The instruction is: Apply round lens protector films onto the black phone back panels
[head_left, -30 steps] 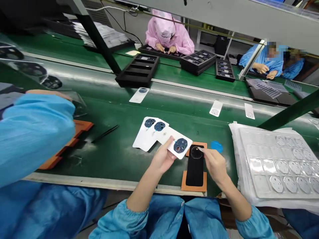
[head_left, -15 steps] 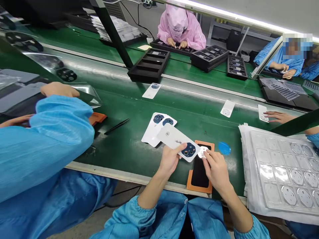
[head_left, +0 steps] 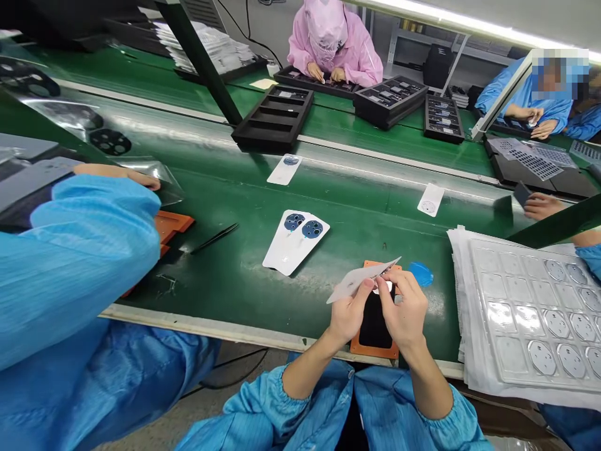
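My left hand [head_left: 348,313] is closed on a white phone back cover [head_left: 353,282], tilted so that its pale face slopes up to the right. At the cover's raised right end, the fingertips of my right hand [head_left: 404,307] are pinched together; what they grip is hidden. Under the hands lies an orange-framed fixture [head_left: 373,349] with a black middle, and a bit of white shows near its top, partly covered by my fingers. To the left, two overlapping white back covers [head_left: 295,247] with dark blue camera areas rest on the green bench.
Black tweezers [head_left: 215,238] lie left of the covers. A blue round piece [head_left: 421,274] sits beside the fixture. On the right is a clear tray [head_left: 498,354] of octagonal pieces. A co-worker's blue sleeve [head_left: 94,238] reaches in at left. Single covers [head_left: 284,170] lie farther back.
My left hand has moved right and tipped the back cover up. My right fingers have shifted from the white octagonal piece to the cover's end. At far right, a co-worker's hand now holds a dark panel.
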A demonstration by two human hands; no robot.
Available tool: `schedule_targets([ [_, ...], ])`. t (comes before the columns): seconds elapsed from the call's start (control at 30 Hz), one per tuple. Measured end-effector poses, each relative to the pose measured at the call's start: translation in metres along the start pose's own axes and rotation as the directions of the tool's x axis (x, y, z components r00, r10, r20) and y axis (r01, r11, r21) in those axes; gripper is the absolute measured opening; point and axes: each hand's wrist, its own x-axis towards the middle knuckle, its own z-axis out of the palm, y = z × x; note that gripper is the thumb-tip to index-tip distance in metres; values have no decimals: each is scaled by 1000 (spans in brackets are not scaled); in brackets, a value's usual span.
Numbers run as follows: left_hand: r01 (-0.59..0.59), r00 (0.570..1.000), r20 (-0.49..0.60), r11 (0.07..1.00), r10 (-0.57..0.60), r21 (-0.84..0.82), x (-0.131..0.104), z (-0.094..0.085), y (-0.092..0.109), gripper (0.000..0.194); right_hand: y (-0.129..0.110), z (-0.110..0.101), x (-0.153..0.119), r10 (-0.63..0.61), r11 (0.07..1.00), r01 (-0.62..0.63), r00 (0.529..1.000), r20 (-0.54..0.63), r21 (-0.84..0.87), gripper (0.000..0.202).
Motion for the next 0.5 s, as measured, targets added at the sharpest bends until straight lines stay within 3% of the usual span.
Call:
schedule_targets([
  [0.5, -174, 980, 122, 979, 160, 108, -8, 7, 4, 34, 3, 6, 1, 122, 993, -121, 988, -99, 14, 13],
])
